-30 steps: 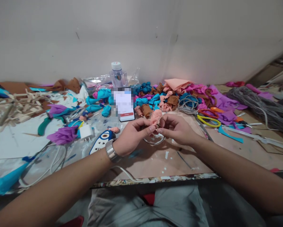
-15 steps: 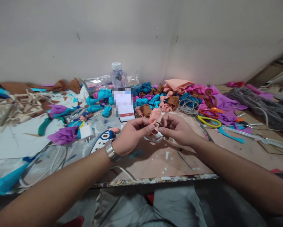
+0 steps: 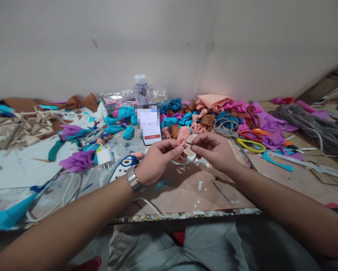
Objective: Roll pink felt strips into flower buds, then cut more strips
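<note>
A crumpled peach crepe-paper flower (image 3: 183,134) stands up between the thumb and fingers of my left hand (image 3: 156,160), which pinches its base. From there a thin wire (image 3: 187,163) hangs below in a loop and runs across to my right hand (image 3: 215,151). My right thumb and index finger are closed on the wire close to the flower's base. Both hands are held above the front middle of the table, a little apart. The fingertips partly hide the flower's lower end.
Behind the hands stand a lit phone (image 3: 149,126) and a clear bottle (image 3: 143,92). Crumpled coloured paper pieces (image 3: 182,119) spread along the wall. Yellow-handled scissors (image 3: 250,145) and a glue gun-like white strip (image 3: 307,162) lie right. A power strip (image 3: 123,166) and white charger (image 3: 104,157) sit left.
My right hand has drawn slightly away from my left, widening the space between the fingertips. The flower leans a little differently, and the wire loop has shifted with the hands.
</note>
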Demonstrator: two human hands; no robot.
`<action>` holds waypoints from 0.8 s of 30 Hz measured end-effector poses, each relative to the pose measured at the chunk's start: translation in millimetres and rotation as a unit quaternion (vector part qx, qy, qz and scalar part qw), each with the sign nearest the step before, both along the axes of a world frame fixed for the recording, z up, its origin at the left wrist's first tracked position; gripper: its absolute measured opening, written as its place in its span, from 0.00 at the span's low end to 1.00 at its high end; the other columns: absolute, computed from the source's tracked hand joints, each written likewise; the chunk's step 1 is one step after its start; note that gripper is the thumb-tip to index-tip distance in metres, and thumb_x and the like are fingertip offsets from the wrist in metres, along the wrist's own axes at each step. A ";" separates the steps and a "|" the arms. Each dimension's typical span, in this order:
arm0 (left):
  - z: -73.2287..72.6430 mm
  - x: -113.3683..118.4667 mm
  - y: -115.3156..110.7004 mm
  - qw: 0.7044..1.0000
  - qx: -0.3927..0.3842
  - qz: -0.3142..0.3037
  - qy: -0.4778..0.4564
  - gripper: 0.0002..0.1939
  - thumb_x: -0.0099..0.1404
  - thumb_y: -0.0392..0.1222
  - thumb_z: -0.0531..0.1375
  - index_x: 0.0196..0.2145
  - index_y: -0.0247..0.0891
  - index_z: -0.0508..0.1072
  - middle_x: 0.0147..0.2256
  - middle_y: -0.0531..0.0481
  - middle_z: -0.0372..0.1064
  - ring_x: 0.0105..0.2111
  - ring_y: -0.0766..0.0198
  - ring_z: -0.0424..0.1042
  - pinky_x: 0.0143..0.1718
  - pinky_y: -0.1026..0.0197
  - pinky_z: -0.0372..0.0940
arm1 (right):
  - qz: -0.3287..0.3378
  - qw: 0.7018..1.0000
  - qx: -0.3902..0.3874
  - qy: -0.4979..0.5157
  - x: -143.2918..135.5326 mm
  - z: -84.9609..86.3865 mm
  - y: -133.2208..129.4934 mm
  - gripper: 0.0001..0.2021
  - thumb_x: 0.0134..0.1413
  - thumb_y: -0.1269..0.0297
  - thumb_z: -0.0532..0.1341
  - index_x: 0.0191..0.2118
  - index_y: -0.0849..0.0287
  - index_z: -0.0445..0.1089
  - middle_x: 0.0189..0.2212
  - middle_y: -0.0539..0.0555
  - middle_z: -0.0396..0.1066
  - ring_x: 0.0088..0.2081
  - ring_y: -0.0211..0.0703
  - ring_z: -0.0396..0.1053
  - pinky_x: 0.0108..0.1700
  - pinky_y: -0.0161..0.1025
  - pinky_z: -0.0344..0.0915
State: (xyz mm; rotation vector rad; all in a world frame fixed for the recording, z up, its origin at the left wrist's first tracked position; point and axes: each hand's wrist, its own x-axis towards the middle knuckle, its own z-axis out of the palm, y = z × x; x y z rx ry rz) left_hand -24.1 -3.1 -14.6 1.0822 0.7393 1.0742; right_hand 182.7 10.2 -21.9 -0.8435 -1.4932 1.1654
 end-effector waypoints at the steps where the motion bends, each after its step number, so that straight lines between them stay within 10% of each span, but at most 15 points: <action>1: -0.3 -0.3 0.1 1.000 0.002 0.000 0.003 0.13 0.58 0.47 0.74 0.34 0.35 0.81 0.31 0.50 0.78 0.32 0.65 0.77 0.39 0.62 0.72 | 0.001 1.000 0.001 0.003 0.1 0.1 0.2 0.12 0.51 0.58 0.75 0.35 0.58 0.74 0.28 0.48 0.72 0.24 0.34 0.69 0.27 0.34 0.68; 18: 2.7 -1.5 -4.6 0.997 0.035 -0.060 -0.041 0.09 0.60 0.44 0.72 0.36 0.38 0.82 0.45 0.45 0.80 0.50 0.57 0.76 0.59 0.51 0.65 | -0.049 0.998 0.030 0.031 -1.7 0.3 3.4 0.16 0.51 0.57 0.74 0.38 0.56 0.69 0.34 0.47 0.66 0.34 0.36 0.66 0.37 0.36 0.66; 24: 9.1 -1.8 -7.8 0.993 -0.057 -0.039 -0.097 0.12 0.54 0.41 0.76 0.35 0.37 0.81 0.42 0.47 0.79 0.43 0.61 0.78 0.48 0.58 0.71 | -0.021 0.999 0.032 0.025 -1.7 3.9 -1.4 0.16 0.54 0.52 0.72 0.37 0.55 0.67 0.33 0.48 0.65 0.33 0.38 0.67 0.38 0.38 0.66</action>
